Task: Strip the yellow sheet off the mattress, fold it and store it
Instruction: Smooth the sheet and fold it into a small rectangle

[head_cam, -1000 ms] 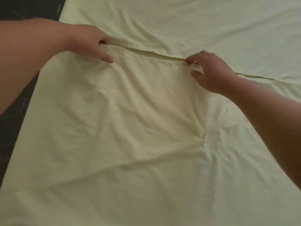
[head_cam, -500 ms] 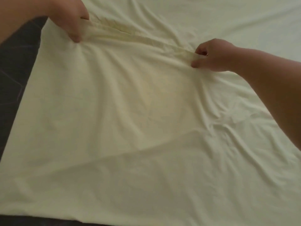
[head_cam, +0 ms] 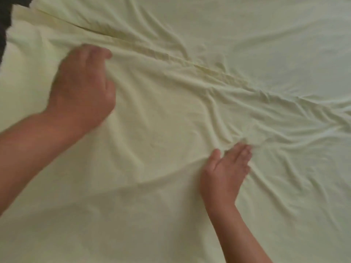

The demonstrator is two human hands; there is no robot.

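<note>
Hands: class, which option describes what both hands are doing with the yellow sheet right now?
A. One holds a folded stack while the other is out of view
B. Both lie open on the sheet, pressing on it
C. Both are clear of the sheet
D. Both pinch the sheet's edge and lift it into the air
B: the left hand and right hand lie open, fingers extended, on the wrinkled sheet, gripping nothing.

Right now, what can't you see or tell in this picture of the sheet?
- Head view: the mattress is hidden under the yellow sheet.
- The sheet runs past the picture's edges, so its full shape is cut off.
- The left hand is blurred, so its grip is unclear.
- The right hand lies open on the sheet.
</note>
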